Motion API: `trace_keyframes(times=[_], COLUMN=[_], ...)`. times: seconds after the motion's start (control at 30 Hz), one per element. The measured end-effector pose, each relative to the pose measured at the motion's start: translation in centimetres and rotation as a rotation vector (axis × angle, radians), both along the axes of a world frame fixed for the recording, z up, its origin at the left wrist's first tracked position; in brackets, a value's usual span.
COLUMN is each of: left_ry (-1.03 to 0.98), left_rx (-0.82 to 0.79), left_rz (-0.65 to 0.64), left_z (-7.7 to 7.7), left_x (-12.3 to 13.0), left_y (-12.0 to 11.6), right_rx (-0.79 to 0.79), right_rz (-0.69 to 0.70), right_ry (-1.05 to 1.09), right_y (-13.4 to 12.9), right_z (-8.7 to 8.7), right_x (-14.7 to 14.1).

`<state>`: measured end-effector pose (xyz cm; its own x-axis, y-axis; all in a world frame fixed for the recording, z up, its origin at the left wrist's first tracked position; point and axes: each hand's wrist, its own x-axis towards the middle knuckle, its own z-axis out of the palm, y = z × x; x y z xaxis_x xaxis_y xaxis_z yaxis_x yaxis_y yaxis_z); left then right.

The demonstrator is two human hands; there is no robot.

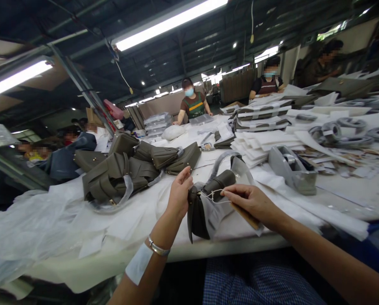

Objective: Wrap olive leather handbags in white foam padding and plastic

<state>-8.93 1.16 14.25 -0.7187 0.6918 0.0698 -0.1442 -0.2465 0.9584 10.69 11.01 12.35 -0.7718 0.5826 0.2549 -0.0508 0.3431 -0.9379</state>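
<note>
An olive-grey handbag stands near the table's front edge, its flap raised and a plastic-wrapped handle arching behind it. My left hand is closed at the bag's left side, gripping its edge near a small metal fitting. Between finger and thumb, my right hand pinches a thin white string that loops to that fitting. Below the right hand hangs a brown card tag. White wrapping sheet lies around and under the bag.
Several olive-grey handbags are piled at the left. A tape dispenser stands to the right, near stacked white sheets and tape rolls. Clear plastic covers the table's left side. A masked person works across the table.
</note>
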Motion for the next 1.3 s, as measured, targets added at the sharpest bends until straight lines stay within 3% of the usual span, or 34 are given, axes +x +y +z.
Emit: trace_keyframes(times=[0.17, 0.3, 0.43, 0.57, 0.7, 1.1, 1.3], left_ry=[0.040, 0.151, 0.203, 0.233, 0.258, 0.329, 0.301], left_rx=[-0.253, -0.369, -0.399, -0.324, -0.252, -0.331, -0.319], left_rz=[-0.267, -0.453, -0.631, -0.724, -0.738, -0.638, -0.548], left_z=[-1.0, -0.5, 0.2, 0.4, 0.6, 2.6, 2.0], left_x=[-1.9, -4.0, -4.8, -4.5, -3.8, -2.2, -2.0], left_y=[-1.5, -2.4, -2.1, -1.4, -0.7, -0.3, -0.1], right_rx=[0.212, 0.295, 0.297, 0.354, 0.386, 0.626, 0.729], right_rz=[-0.004, 0.043, 0.059, 0.060, 0.061, -0.048, -0.097], right_ry=[-0.074, -0.105, -0.156, -0.169, -0.140, -0.087, -0.110], right_y=[0.8, 1.1, 1.1, 1.2, 1.4, 1.0, 1.2], right_z=[0.1, 0.4, 0.9, 1.5, 1.6, 1.4, 1.3], right_x=[-1.2, -2.6, -4.0, -4.9, -5.5, -5.9, -6.1])
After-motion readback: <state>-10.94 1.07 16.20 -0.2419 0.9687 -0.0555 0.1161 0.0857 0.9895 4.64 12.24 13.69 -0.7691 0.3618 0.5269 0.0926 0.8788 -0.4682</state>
